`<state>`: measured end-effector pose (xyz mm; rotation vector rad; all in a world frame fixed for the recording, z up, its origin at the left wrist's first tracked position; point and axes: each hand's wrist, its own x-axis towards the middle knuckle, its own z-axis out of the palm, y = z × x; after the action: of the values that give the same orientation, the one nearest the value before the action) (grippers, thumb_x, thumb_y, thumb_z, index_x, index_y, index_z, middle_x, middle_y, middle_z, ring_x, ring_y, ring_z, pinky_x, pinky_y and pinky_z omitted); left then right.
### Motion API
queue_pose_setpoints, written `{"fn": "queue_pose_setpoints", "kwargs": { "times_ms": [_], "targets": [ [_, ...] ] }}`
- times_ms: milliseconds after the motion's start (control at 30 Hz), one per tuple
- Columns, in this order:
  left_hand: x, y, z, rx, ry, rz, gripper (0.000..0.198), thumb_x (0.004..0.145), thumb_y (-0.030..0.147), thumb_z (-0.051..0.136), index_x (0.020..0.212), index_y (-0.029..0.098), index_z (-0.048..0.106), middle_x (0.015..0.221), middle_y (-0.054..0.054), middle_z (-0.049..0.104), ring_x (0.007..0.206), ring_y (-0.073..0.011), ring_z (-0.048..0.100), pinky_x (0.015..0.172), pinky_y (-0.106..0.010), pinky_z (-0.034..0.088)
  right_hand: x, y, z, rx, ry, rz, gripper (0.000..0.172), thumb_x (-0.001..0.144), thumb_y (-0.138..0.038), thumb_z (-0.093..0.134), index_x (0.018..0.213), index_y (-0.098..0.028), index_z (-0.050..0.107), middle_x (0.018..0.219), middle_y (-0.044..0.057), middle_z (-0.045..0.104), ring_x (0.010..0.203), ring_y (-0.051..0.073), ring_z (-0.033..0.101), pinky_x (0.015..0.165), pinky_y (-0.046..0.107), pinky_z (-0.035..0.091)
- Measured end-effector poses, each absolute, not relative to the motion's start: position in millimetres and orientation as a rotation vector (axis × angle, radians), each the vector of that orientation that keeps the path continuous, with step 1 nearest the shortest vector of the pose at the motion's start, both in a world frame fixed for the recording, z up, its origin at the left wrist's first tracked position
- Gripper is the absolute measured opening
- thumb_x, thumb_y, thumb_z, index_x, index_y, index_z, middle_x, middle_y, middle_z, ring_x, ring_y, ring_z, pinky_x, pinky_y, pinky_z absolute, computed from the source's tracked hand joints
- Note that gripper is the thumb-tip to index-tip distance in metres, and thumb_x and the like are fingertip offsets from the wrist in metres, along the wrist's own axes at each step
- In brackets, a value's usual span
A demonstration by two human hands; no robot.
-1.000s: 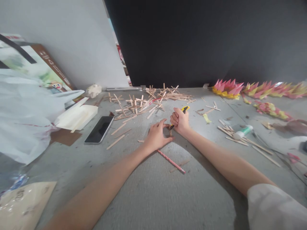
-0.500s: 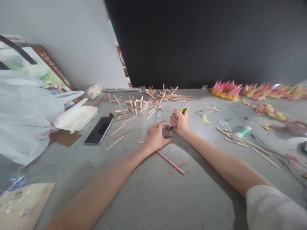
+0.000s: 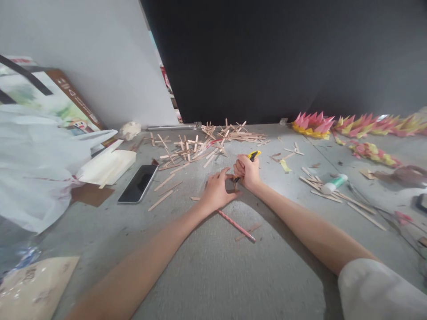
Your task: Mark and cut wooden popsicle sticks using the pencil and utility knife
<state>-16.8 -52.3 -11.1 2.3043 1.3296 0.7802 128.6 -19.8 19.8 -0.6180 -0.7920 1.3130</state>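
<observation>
A yellow-and-black utility knife (image 3: 254,155) is gripped in the fist of my right hand (image 3: 247,171), its blade end pointing down at the table. Just left of it, my left hand (image 3: 216,190) lies low, thumb and fingers around a small wooden craft stick (image 3: 235,186) under the blade. How firmly they pinch it is partly hidden. Another craft stick end (image 3: 195,198) pokes out on the left of that hand. A red-and-white striped pencil (image 3: 237,226) lies just below my left wrist, across a flat stick piece.
Behind my hands spreads a pile of craft sticks (image 3: 230,135). To the left are a phone (image 3: 138,183), a paper tray (image 3: 110,166) and a plastic bag (image 3: 33,169). On the right lie a glue stick (image 3: 335,183), loose sticks and pink-yellow folded paper pieces (image 3: 312,124).
My right hand and the knife have shifted slightly left and down, with the knife tilted a little more. My left hand stays in place. The view has moved slightly.
</observation>
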Motion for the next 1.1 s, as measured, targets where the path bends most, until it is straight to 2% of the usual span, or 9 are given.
{"fn": "queue_pose_setpoints", "kwargs": {
  "times_ms": [200,333,400,533,667,867,1000,1100],
  "targets": [
    [-16,-49,-11,2.301,1.348,0.782,0.089,0.072,0.04,0.092,0.146,0.023,0.046,0.129,-0.012,0.074,0.134,-0.0351,0.061,0.113,-0.053,0.042,125,-23,20,-0.637,-0.837,1.315,0.053,0.076,-0.035,0.077,0.056,-0.025,0.029,0.039,-0.011,0.028,0.033,0.004,0.022,0.035,0.021,0.02],
    [-15,-48,-9,2.335,1.33,0.747,0.062,0.072,0.041,0.091,0.124,0.022,0.063,0.135,-0.012,0.069,0.127,-0.0345,0.065,0.109,-0.05,0.046,120,-24,19,-0.666,-0.917,1.322,0.054,0.074,-0.039,0.082,0.054,-0.025,0.033,0.04,-0.01,0.031,0.034,0.004,0.025,0.035,0.02,0.021],
    [-16,-48,-8,2.348,1.327,0.736,0.054,0.073,0.04,0.09,0.118,0.022,0.065,0.137,-0.012,0.067,0.125,-0.0336,0.065,0.108,-0.05,0.047,118,-23,19,-0.66,-0.929,1.313,0.053,0.074,-0.038,0.081,0.053,-0.024,0.035,0.04,-0.01,0.031,0.034,0.004,0.024,0.035,0.02,0.021],
    [-16,-50,-8,2.377,1.313,0.74,0.056,0.078,0.04,0.086,0.126,0.024,0.061,0.137,-0.011,0.067,0.126,-0.0327,0.064,0.109,-0.05,0.047,118,-24,20,-0.645,-0.93,1.279,0.05,0.077,-0.037,0.077,0.051,-0.024,0.037,0.04,-0.01,0.032,0.034,0.004,0.025,0.035,0.021,0.022],
    [-16,-52,-5,2.428,1.341,0.707,0.049,0.08,0.041,0.084,0.121,0.025,0.063,0.133,-0.01,0.069,0.125,-0.0337,0.065,0.109,-0.05,0.048,117,-26,21,-0.69,-0.966,1.256,0.05,0.076,-0.038,0.078,0.051,-0.024,0.037,0.039,-0.009,0.034,0.034,0.005,0.028,0.035,0.021,0.025],
    [-18,-61,6,2.51,1.394,0.675,0.051,0.084,0.041,0.076,0.13,0.025,0.062,0.131,-0.012,0.069,0.126,-0.0371,0.063,0.115,-0.055,0.042,115,-30,22,-0.688,-0.946,1.253,0.054,0.074,-0.043,0.081,0.053,-0.025,0.035,0.04,-0.01,0.032,0.034,0.005,0.029,0.035,0.021,0.026],
    [-22,-65,12,2.569,1.463,0.63,0.057,0.085,0.027,0.07,0.14,0.024,0.057,0.124,-0.013,0.071,0.125,-0.0366,0.063,0.118,-0.053,0.039,113,-33,24,-0.678,-0.981,1.258,0.052,0.076,-0.041,0.078,0.051,-0.025,0.036,0.04,-0.01,0.031,0.033,0.006,0.03,0.035,0.022,0.026],
    [-24,-66,13,2.565,1.527,0.592,0.064,0.078,0.012,0.065,0.141,0.019,0.057,0.113,-0.015,0.072,0.117,-0.0367,0.065,0.112,-0.051,0.045,113,-32,22,-0.657,-0.985,1.259,0.051,0.078,-0.041,0.077,0.05,-0.025,0.037,0.039,-0.009,0.032,0.033,0.006,0.029,0.035,0.022,0.026]
  ]
}}
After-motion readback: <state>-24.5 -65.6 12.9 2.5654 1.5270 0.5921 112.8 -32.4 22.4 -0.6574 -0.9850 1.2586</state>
